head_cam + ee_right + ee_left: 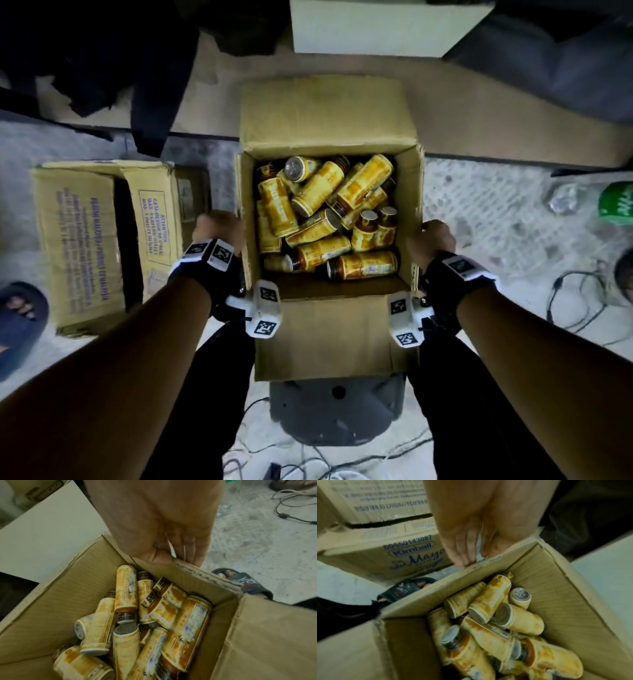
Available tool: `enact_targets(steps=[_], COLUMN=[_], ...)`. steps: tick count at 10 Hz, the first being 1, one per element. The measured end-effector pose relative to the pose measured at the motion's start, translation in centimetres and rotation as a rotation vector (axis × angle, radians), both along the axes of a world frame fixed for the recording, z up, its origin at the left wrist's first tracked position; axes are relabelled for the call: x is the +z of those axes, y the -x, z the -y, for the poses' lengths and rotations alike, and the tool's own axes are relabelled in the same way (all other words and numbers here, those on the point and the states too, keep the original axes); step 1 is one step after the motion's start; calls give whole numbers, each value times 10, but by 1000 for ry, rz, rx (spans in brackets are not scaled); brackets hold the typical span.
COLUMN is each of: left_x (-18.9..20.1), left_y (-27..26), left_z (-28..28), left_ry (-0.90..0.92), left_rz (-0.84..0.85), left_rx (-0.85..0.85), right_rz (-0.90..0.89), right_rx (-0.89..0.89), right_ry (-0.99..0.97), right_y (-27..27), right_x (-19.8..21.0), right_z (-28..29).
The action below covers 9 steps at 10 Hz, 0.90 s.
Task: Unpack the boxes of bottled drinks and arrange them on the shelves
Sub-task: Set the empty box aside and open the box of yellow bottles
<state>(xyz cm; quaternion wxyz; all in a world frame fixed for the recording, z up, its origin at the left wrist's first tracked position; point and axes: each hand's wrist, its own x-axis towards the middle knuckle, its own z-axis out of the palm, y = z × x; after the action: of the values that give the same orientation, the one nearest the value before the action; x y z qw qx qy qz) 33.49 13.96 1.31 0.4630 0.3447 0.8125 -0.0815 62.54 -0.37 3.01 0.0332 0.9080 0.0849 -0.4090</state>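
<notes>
An open cardboard box [325,335] sits in the middle of the head view, its far and near flaps folded outward. Several yellow-labelled drink bottles [322,212] lie jumbled inside it, some showing their caps or bases. My left hand [219,228] grips the top edge of the box's left wall [426,591], with fingertips [462,562] on the rim. My right hand [431,240] pinches the right wall's rim [205,574], thumb inside and fingers [193,557] outside. The bottles [505,615] [126,588] fill the box's lower part.
A second printed carton [89,240] lies to the left on the concrete floor. A grey stool [335,407] shows under the near flap. Cables [575,301] and a green-labelled plastic bottle [613,202] lie to the right. A sandalled foot [17,325] stands at the far left.
</notes>
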Motion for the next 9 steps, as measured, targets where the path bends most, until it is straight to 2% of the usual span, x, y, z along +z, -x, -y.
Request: enact_targets(steps=[1,2,3,4,5,6,7,8,9], left_x=[1,-15,-29,-42,-58,-77,-60,-43,-54], left_y=[-19,-42,-57,-75,-82,-90,-96,-86,-68], left_z=[-4,3,-1,-8,-8,-7,-6,-14,-19], left_ry=[-91,-18,-12,-30,-77,-126,-230,-184,-124], left_rz=[66,286,190,125,177,93,38,90,177], left_rx=[153,133,0,3,-112,-249,-588,-614,-369], right_rz=[133,30,-113,-121,-231,-269,-108,171,-162], right_rx=[-37,-17,67,333,709,1200,1528,1817,1059], right_ry=[-145,-288,-320,-316,-248,-39,51,489,-378], right_y=[5,11,17,14,15,27,44,52,35], right_x=[3,6,-6,-23,-47,-65,-66,-77,-85], right_z=[-13,-27,-42,-57,-80,-91,-93,-106,-97])
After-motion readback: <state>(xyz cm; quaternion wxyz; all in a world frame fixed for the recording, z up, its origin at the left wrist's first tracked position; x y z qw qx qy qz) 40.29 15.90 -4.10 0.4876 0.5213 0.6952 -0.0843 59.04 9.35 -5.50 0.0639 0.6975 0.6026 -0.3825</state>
